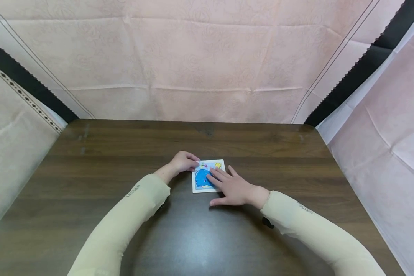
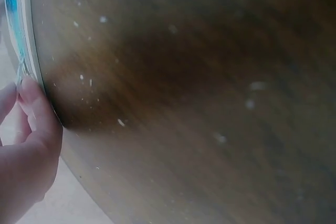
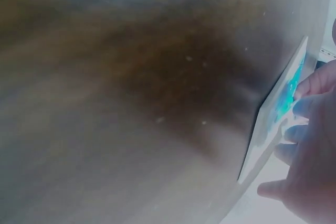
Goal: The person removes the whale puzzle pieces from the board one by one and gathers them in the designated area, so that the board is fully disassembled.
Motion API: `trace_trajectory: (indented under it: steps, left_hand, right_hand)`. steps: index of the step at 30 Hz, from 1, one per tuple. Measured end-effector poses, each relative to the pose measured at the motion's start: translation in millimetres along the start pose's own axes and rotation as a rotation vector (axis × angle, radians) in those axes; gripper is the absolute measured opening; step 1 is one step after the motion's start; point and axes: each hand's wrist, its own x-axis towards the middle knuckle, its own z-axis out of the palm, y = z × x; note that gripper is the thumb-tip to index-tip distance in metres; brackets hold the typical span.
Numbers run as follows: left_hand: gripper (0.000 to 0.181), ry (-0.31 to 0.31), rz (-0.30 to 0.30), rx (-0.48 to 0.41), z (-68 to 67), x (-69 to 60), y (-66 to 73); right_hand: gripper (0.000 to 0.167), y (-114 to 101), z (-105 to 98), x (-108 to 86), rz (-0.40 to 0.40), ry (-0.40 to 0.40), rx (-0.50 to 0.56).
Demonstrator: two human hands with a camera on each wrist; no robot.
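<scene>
A small, nearly square picture board (image 1: 203, 188) with a white border lies flat on the brown table. It shows a blue, whale-like figure and a yellow sun in the upper right corner. At its upper left corner my left hand (image 1: 184, 162) pinches a thin printed piece (image 2: 20, 40) between thumb and fingers, its edge slightly raised from the board. From the right, my right hand (image 1: 236, 189) reaches over the board with straight, spread fingers. Those fingertips rest on the picture and cover part of the blue figure, while the thumb lies off the board's lower right.
The dark wood-grain table (image 1: 124, 134) runs out to a straight far edge. Behind it hangs a pale pink patterned cloth (image 1: 207, 57), with similar cloth at both sides and black strips along the corners. Light glares on the near tabletop.
</scene>
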Motion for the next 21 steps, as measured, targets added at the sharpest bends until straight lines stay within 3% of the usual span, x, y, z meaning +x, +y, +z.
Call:
trace_trajectory:
  steps: [5, 13, 21]
  left_hand:
    - [0.025, 0.004, 0.009, 0.002, 0.0, 0.1, -1.4]
    - [0.025, 0.010, 0.013, -0.015, -1.0, -0.9, -3.3]
    - [0.029, 0.014, -0.043, -0.134, -18.3, 0.4, -4.2]
  right_hand:
    - [0.089, -2.8, 3.4, 14.7, 0.029, -0.027, -0.041]
    - [0.093, -6.5, 6.9, 18.4, 0.058, -0.088, -0.082]
    - [0.095, -5.7, 4.7, 18.5, 0.061, -0.099, -0.085]
